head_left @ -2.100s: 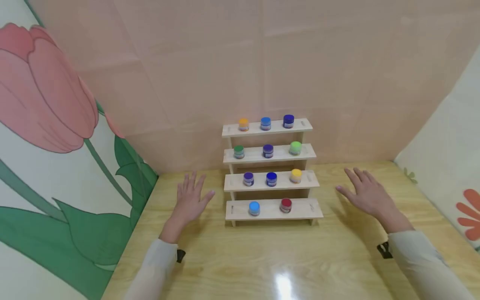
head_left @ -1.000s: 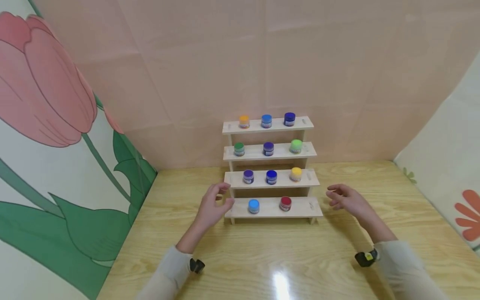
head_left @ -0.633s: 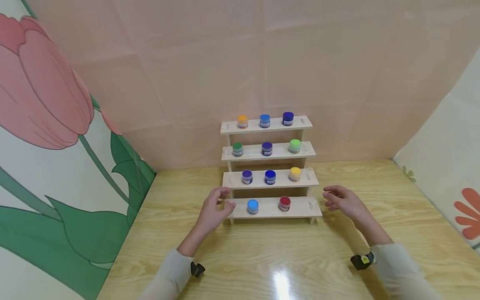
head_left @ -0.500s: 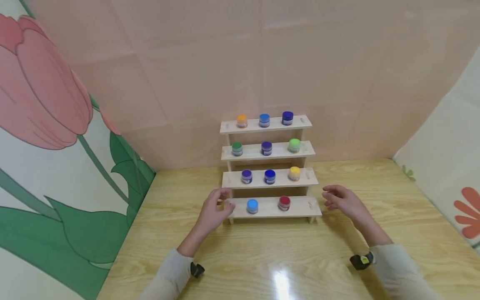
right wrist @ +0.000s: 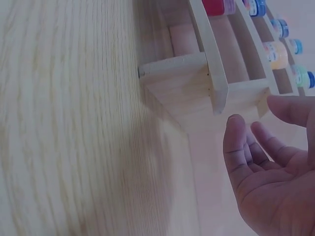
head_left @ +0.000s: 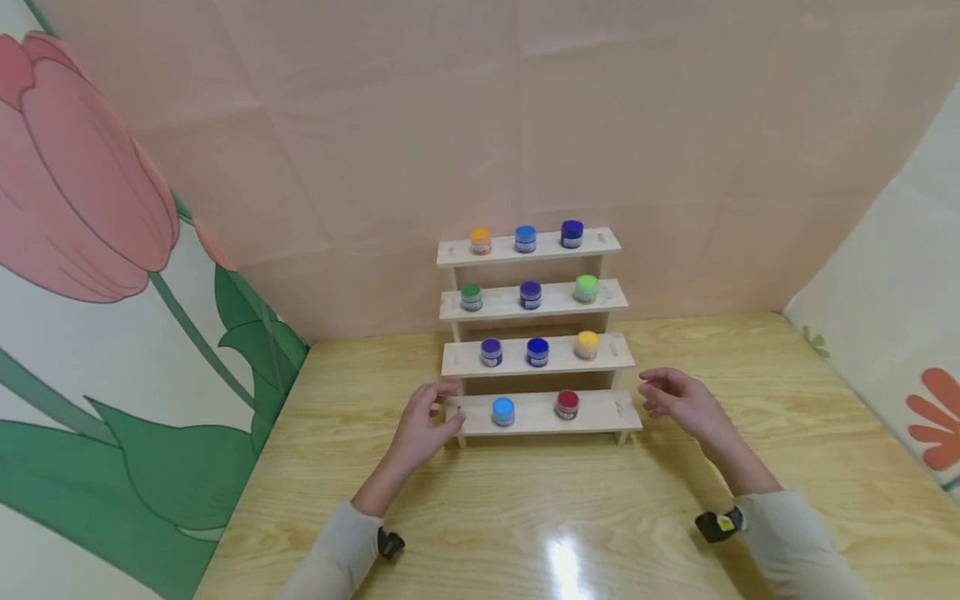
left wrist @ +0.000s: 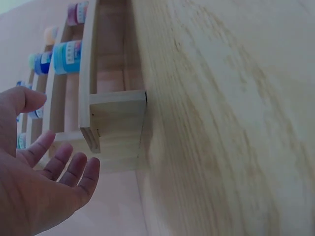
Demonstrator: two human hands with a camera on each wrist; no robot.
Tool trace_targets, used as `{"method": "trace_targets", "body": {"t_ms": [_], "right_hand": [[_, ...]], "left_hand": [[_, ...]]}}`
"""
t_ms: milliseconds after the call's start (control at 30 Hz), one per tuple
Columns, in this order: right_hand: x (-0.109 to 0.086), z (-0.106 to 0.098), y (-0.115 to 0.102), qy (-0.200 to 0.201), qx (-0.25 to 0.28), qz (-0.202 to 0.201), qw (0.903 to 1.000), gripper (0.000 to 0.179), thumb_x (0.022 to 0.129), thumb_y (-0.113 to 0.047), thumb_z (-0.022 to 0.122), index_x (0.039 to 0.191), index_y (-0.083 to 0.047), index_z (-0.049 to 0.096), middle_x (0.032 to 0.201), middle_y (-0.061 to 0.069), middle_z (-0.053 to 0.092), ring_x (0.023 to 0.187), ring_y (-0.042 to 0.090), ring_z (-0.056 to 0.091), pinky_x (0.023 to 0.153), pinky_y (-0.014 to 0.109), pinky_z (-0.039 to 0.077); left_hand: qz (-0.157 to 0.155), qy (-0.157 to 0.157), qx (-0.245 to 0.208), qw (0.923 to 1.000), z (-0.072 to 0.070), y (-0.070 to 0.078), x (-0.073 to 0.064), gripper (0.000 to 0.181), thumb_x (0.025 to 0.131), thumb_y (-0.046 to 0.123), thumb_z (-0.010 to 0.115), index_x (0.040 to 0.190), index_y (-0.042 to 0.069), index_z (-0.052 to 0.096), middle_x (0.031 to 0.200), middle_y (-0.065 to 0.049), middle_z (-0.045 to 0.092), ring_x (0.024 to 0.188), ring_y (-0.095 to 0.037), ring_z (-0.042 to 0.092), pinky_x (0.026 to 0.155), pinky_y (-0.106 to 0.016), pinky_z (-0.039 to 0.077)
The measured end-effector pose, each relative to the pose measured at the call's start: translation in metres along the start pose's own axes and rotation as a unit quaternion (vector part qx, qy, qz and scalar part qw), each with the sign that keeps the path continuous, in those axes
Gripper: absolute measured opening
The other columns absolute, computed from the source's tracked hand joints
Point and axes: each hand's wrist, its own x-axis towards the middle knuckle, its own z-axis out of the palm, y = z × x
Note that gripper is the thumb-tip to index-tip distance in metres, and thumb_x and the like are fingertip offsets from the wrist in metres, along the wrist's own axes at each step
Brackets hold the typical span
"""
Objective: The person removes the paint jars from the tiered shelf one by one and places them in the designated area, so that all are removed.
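A pale wooden stepped rack [head_left: 480, 426] with four-tier steps stands on the table, small lidded paint jars along its shelves. My left hand [head_left: 421, 427] hovers at the rack's left end, thumb and fingers loosely bent and nothing between them. Nearest to it on the lowest shelf is a light blue jar [head_left: 503, 412]. Beyond the rack's right end, my right hand [head_left: 686, 407] has its fingers loosely bent too and holds nothing. A red jar [head_left: 567, 405] sits on the lowest shelf on that side. Both wrist views show bare palms facing the rack's end [left wrist: 118, 110].
Higher shelves carry several jars, among them a yellow one [head_left: 587, 345], a light green one [head_left: 587, 288] and an orange one [head_left: 481, 242]. The wood-grain table [head_left: 480, 508] meets a pinkish cloth backdrop [head_left: 375, 167]. A tulip-painted panel [head_left: 97, 192] borders the left.
Both hands have moved inward from spread, straight-fingered poses to the rack's two ends, their fingers now bent. Over the last half second they stay nearly still; the jars keep their places.
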Motion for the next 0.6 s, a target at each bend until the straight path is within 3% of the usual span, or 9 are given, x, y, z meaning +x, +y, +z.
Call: {"method": "trace_targets", "body": {"t_ms": [100,367,600], "right_hand": [[-0.001,0.002,-0.001,0.003,0.002,-0.004,1.0000,0.050,0.103,-0.024,0.061,0.137,0.011,0.049,0.113,0.020,0.063,0.085,0.012,0.066,0.075,0.033,0.062],[-0.003,0.006,-0.003,0.003,0.024,-0.020,0.9995,0.049,0.102,-0.021,0.062,0.136,0.012,0.049,0.116,0.024,0.063,0.086,0.012,0.068,0.074,0.031,0.061],[-0.004,0.009,-0.007,0.005,0.030,-0.037,0.9989,0.046,0.101,-0.019,0.064,0.134,0.012,0.051,0.115,0.027,0.064,0.084,0.010,0.068,0.072,0.031,0.061]], "left_hand": [[0.000,-0.001,0.001,1.0000,0.000,-0.003,-0.001,0.042,0.088,0.013,0.076,0.126,0.002,0.062,0.124,-0.017,0.058,0.112,-0.035,0.056,0.092,-0.050,0.056],[-0.058,-0.008,-0.024,0.9980,0.000,-0.006,-0.002,0.041,0.089,0.010,0.074,0.128,0.006,0.062,0.128,-0.017,0.054,0.117,-0.035,0.055,0.097,-0.045,0.057],[-0.084,-0.012,-0.042,0.9955,0.001,-0.011,-0.003,0.042,0.090,0.008,0.073,0.129,0.004,0.060,0.130,-0.019,0.052,0.118,-0.035,0.054,0.095,-0.039,0.058]]}}
